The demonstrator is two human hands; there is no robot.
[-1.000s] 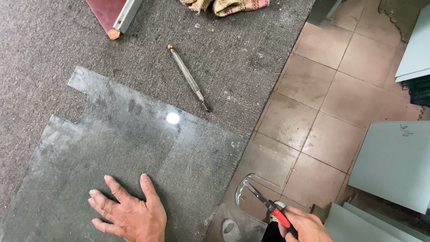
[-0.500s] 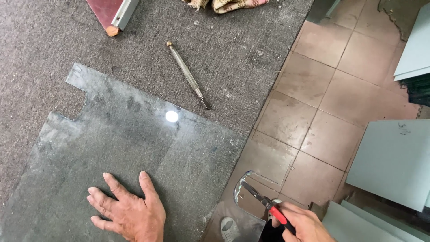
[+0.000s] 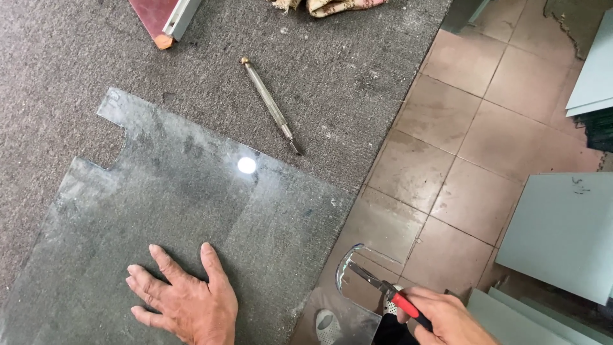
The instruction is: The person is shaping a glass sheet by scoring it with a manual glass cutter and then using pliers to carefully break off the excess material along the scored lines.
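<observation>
Counts: one glass sheet (image 3: 185, 217), one glass cutter (image 3: 269, 104), one pair of red-handled pliers (image 3: 389, 295), two hands, both the person's own.

Glass sheet lies flat on the grey carpeted bench (image 3: 83, 70). Its right end overhangs the bench edge, above the brown tiled floor (image 3: 447, 128). Upper left corner of the sheet has a stepped notch. A round bright light reflection sits near its top edge.

Left hand (image 3: 185, 300) rests palm down on the lower part of the sheet, fingers (image 3: 163, 263) spread flat on the glass.

Right hand (image 3: 444, 316) is off the bench edge, over the floor, fingers closed round the red grips of the pliers. The plier tips bite the curved edge of the overhanging glass.

Glass cutter lies loose on the carpet above the sheet, slanted, tip just beside the sheet's top edge, well apart from both hands.

At the top edge: one dark red board with a pale metal strip (image 3: 167, 16), and a bundle of cloth (image 3: 332, 6), partly cut off. Pale grey panels (image 3: 562, 236) lean at right, on the floor.

Against the earlier frames: left hand's placement on the glass is unchanged. Pliers hold at the same curved edge; right hand shifted only slightly. Cutter unmoved.
</observation>
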